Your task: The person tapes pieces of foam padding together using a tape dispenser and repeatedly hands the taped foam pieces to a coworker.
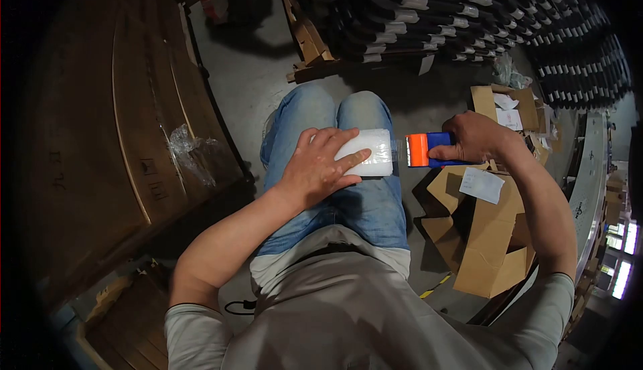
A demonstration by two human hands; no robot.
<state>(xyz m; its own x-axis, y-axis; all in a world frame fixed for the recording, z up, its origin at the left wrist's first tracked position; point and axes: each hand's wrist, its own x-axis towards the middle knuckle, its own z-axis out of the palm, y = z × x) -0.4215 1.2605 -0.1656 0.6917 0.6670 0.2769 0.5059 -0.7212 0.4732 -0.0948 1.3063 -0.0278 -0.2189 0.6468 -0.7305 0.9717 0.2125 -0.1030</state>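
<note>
A white wrapped block (378, 152) lies across my thighs, over the blue jeans (308, 119). My left hand (321, 166) rests on its left part with the fingers spread, pressing it from above. To the right, my right hand (469, 141) is wrapped round a blue and orange tape dispenser (418, 150). A strip of clear tape (400, 150) spans the short gap between the dispenser's toothed edge and the block's right end. My right palm hides part of the dispenser.
Large brown cartons (87, 135) stand at the left. An opened cardboard box (492, 236) with a paper label (482, 185) lies at the right, another box (483, 102) behind it. Stacked black parts (429, 8) fill the upper right beyond a wooden pallet edge (311, 48).
</note>
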